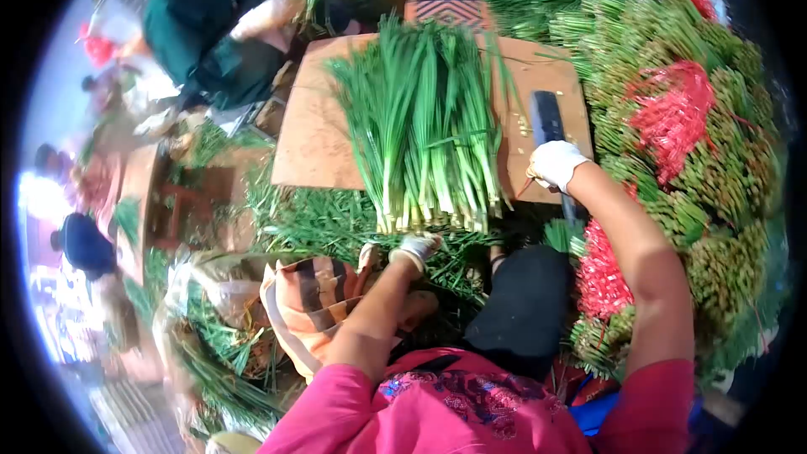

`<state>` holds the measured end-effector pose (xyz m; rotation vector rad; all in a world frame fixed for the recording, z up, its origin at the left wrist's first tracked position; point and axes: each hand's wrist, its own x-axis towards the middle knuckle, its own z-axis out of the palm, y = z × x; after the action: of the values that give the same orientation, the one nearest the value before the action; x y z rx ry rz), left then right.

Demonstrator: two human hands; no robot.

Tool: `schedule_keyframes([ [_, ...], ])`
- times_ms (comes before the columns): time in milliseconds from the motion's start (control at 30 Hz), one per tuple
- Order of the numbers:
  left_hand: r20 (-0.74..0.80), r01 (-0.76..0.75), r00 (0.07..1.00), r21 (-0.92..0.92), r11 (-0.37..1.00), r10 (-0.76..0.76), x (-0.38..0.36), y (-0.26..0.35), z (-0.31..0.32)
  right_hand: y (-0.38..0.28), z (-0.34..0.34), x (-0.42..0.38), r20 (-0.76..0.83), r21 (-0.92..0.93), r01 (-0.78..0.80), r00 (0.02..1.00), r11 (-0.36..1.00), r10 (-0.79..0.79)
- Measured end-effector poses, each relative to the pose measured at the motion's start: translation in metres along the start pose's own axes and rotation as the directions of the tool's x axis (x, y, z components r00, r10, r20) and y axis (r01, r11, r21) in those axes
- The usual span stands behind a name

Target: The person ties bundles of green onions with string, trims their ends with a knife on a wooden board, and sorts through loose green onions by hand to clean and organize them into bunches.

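A wide bunch of long green stalks [420, 118] with pale lower ends, like chives or spring onions, lies across a wooden board [315, 139]. The pale ends overhang the board's near edge. Just below them is my left hand [417, 248] in a white glove, its fingers too blurred to make out. To the right of the bunch, my right hand [556, 166], also white-gloved, is closed with a thin red tie [523, 188] at its fingertips. Under that hand and wrist lies a knife with a wide dark blade [546, 113], partly hidden.
Bundled green stalks [714, 168] are heaped on the right, with red ties [672, 118] on top. Loose leaves [324, 223] cover the ground below the board. A person in dark green [206, 29] sits at the upper left holding greens. A striped cloth [315, 298] covers my left leg.
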<state>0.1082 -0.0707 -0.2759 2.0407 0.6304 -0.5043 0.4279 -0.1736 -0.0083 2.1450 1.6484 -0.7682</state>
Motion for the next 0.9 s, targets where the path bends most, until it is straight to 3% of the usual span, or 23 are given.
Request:
schedule_keyframes([
  [33,-0.042,-0.007,0.999,-0.029,1.0,0.005,-0.003,-0.021,-0.019,0.0,0.009,0.012,-0.111,-0.079,0.117,0.986,0.99,-0.126],
  [67,-0.098,-0.008,0.994,-0.469,0.883,-0.043,-0.013,-0.043,-0.041,-0.002,0.017,0.026,-0.214,-0.162,0.226,0.942,0.961,-0.258],
  [100,-0.197,0.087,0.969,-0.306,0.948,-0.153,-0.031,-0.037,-0.07,-0.018,0.003,0.029,-0.127,-0.089,0.149,0.979,0.985,-0.16],
  [133,-0.279,0.23,0.919,-0.192,0.954,-0.278,-0.06,-0.01,-0.102,-0.028,-0.005,0.028,-0.16,-0.001,0.112,0.981,0.994,-0.111],
  [200,-0.398,0.375,0.832,-0.109,0.92,-0.387,-0.108,0.055,-0.158,-0.031,-0.005,0.037,-0.17,0.087,0.124,0.979,0.988,-0.108],
  [233,-0.391,0.246,0.861,-0.242,0.939,-0.326,-0.106,0.028,-0.161,-0.029,-0.003,0.039,-0.203,0.082,0.152,0.97,0.985,-0.133],
  [267,-0.404,0.224,0.881,-0.1,0.969,-0.245,-0.122,0.059,-0.182,-0.026,0.003,0.043,-0.252,0.03,0.159,0.957,0.987,-0.146],
  [333,-0.48,0.198,0.861,0.011,0.98,-0.169,-0.134,0.086,-0.204,-0.019,0.017,0.051,-0.327,0.009,0.194,0.928,0.981,-0.181],
  [433,-0.645,0.217,0.756,0.084,0.972,-0.113,-0.124,0.094,-0.222,-0.028,0.024,0.046,-0.372,0.11,0.141,0.924,0.984,-0.091],
  [467,-0.639,0.245,0.757,0.079,0.966,-0.139,-0.12,0.094,-0.23,-0.026,0.033,0.046,-0.501,0.022,0.218,0.847,0.976,-0.178],
  [533,-0.712,0.249,0.68,0.001,0.968,-0.175,-0.107,0.08,-0.232,-0.022,0.043,0.054,-0.562,0.004,0.208,0.81,0.978,-0.169],
  [600,-0.706,0.307,0.697,0.134,0.942,-0.127,-0.103,0.087,-0.227,-0.01,0.046,0.063,-0.684,0.029,0.107,0.727,0.994,-0.059],
  [633,-0.706,0.331,0.702,0.202,0.922,-0.097,-0.1,0.091,-0.228,-0.009,0.051,0.069,-0.748,0.203,0.166,0.662,0.965,0.043],
  [667,-0.658,0.364,0.742,0.23,0.903,-0.131,-0.098,0.095,-0.231,-0.009,0.046,0.068,-0.725,0.206,0.144,0.687,0.968,0.052],
  [733,-0.681,0.32,0.705,0.058,0.945,-0.197,-0.105,0.095,-0.241,-0.012,0.045,0.061,-0.667,0.222,0.101,0.741,0.97,0.076],
  [767,-0.68,0.263,0.71,0.013,0.965,-0.185,-0.105,0.088,-0.241,-0.011,0.037,0.054,-0.337,0.754,0.108,0.911,0.648,0.239],
  [833,-0.683,0.135,0.713,-0.091,0.987,-0.16,-0.097,0.066,-0.233,-0.019,0.031,0.037,-0.255,0.774,0.046,0.936,0.631,0.244],
  [900,-0.682,-0.143,0.694,-0.445,0.884,-0.231,-0.093,0.059,-0.222,-0.032,0.02,0.017,-0.236,0.79,0.04,0.941,0.612,0.243],
])
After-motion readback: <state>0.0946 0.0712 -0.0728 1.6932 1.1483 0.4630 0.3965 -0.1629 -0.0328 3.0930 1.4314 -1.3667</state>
